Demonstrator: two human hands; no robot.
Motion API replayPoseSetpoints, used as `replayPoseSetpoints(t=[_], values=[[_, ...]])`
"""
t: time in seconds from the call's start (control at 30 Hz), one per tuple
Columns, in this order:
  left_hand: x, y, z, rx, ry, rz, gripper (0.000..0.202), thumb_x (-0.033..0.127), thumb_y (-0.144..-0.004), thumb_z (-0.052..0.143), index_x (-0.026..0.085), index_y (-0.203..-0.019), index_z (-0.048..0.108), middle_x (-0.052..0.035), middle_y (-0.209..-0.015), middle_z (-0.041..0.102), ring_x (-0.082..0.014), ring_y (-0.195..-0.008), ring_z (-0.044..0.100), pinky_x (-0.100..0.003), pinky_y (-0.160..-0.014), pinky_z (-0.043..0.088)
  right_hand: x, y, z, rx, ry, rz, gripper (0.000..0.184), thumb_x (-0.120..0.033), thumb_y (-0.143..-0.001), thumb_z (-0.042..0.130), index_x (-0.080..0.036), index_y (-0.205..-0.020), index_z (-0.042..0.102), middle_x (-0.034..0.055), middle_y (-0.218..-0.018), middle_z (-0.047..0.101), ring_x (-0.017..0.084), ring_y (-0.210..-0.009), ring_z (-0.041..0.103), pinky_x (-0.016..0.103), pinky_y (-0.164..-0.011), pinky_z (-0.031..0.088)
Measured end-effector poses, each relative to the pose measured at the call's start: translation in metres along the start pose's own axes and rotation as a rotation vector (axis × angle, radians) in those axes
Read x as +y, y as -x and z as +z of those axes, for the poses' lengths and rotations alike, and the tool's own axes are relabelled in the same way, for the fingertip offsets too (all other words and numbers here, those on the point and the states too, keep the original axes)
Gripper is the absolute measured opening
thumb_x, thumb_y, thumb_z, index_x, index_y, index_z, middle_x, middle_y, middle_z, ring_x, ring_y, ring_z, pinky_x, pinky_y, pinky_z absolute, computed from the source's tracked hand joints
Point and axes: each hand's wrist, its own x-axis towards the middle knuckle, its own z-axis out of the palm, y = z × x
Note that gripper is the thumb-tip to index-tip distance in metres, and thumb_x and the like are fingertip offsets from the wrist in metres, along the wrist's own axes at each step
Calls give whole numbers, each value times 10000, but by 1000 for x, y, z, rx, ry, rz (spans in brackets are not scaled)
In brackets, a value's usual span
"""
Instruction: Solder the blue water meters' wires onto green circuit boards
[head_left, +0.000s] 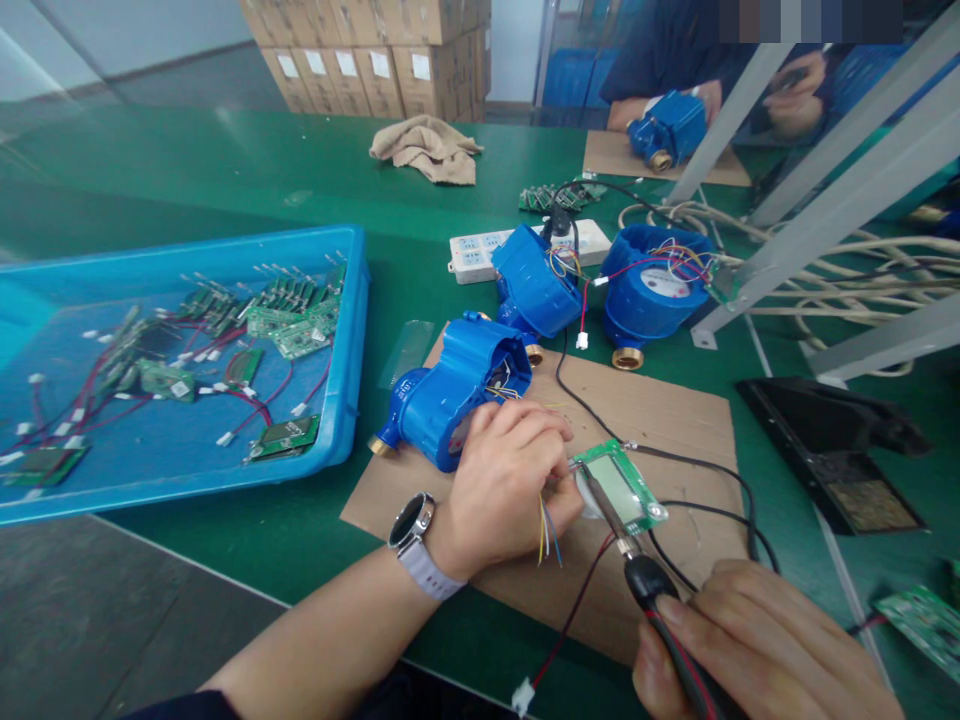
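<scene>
My right hand (757, 640) grips a soldering iron (660, 590) by its dark handle. The iron's tip meets the left edge of a green circuit board with a display (619, 485). My left hand (510, 480), wearing a watch (412, 520), is closed at the same edge. Thin yellow and blue wires (549, 535) come out below its fingers; the fingertips are partly hidden. Just behind that hand a blue water meter (457, 390) lies tilted on a cardboard sheet (682, 420), with wires at its opening. A dark red lead with a white plug (523, 697) hangs from the board.
A blue tray (349, 400) of circuit boards stands left. Two more blue meters (536, 285) (656, 290) sit behind, near a power strip (472, 262). Grey frame bars (847, 220) and a black stand (832, 450) are right. Another person's hand (796, 95) is across the table.
</scene>
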Motion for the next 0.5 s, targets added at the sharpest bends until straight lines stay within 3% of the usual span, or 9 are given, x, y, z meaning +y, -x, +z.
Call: replayPoseSetpoints(t=[0.3, 0.5], values=[[-1, 0, 0, -10, -6, -1, 148, 109, -689, 629, 178, -646, 505, -9, -938, 678, -219, -998, 574, -390, -861, 377, 0, -2, -3, -32, -9, 1, 190, -40, -704, 633, -119, -867, 573, -14, -563, 578, 108, -501, 534, 261, -480, 450], [-1, -1, 1, -7, -5, -4, 138, 108, -690, 615, 179, -646, 505, -9, -943, 680, -220, -1002, 575, -394, -862, 377, -2, -1, 2, 14, -11, 36, 200, -27, -693, 637, -105, -866, 575, -8, -556, 567, 116, -506, 527, 272, -487, 442]])
